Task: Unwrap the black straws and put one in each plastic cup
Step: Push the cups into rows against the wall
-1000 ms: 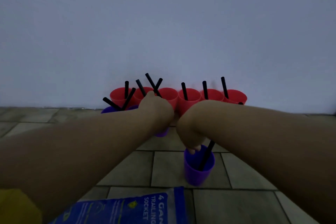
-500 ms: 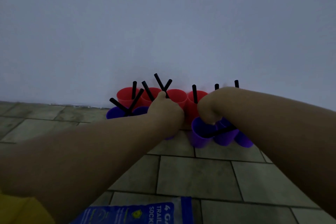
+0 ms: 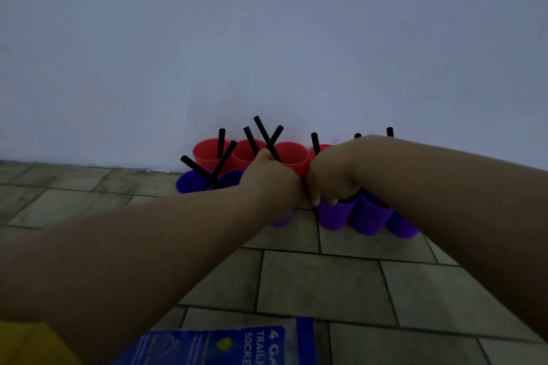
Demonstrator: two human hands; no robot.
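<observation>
Black straws (image 3: 265,136) are being held in red cups (image 3: 292,157) along the wall (image 3: 267,38), long axes upright to tilted, two crossing above the left hand (image 3: 272,184), whose fingers are hidden, so their state cannot be told. A purple cup (image 3: 335,215) on the tiled floor (image 3: 326,281) is being gripped at its rim by the curled fingers of the right hand (image 3: 329,184), touching a second purple cup (image 3: 370,218), while the forearms are blocking further cups. A blue packet (image 3: 225,347) is lying near, reading "4 GA", "TRAILI", "SOCKE".

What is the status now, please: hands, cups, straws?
Left hand among the cups, grip hidden. Right hand grips a purple cup rim. Red cups hold straws. Nothing in the way.
</observation>
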